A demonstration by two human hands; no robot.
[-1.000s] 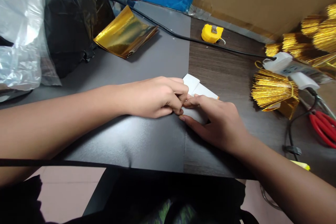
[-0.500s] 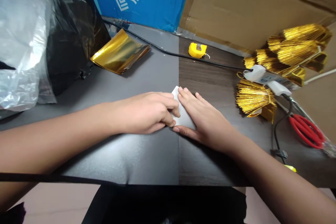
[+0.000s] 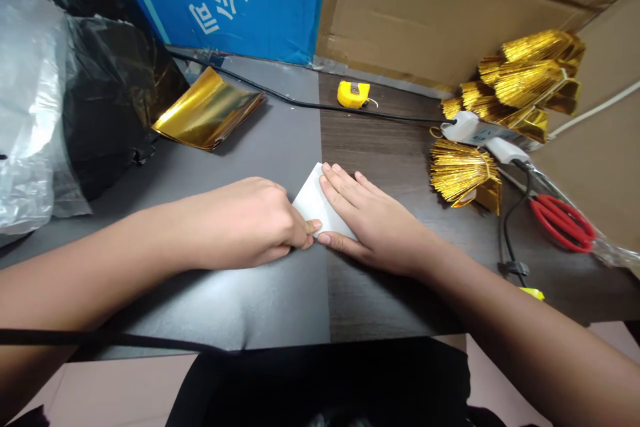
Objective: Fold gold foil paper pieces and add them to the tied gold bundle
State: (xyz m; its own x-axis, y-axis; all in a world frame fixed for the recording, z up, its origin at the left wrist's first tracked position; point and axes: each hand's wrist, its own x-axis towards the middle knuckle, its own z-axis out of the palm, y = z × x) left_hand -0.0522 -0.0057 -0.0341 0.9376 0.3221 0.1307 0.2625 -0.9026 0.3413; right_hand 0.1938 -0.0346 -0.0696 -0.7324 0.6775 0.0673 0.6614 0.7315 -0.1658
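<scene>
A white folded sheet of paper [image 3: 313, 203] lies on the table where the grey mat meets the dark wood. My right hand [image 3: 367, 217] rests flat across its right part, fingers stretched out and thumb apart along the near edge. At the near left edge of the sheet, my left hand [image 3: 267, 223] is closed, its thumb and finger pinching the paper. The left hand's other fingers are curled under. To the far left sits a stack of shiny gold paper sheets [image 3: 207, 110], apart from both hands.
Behind stand a blue box [image 3: 260, 7] and a cardboard box [image 3: 400, 20]. A yellow tape measure [image 3: 353, 94] sits near a black cable [image 3: 300, 101]. On the right are pleated gold paper bundles [image 3: 463, 170], a power strip [image 3: 490, 133] and red-handled scissors [image 3: 563, 222]. Plastic bags [image 3: 110, 93] fill the left.
My left hand has drawn back to the left and curled into a pinch at the paper's near edge, uncovering more white paper. The right hand stays flat on it. The view has shifted slightly.
</scene>
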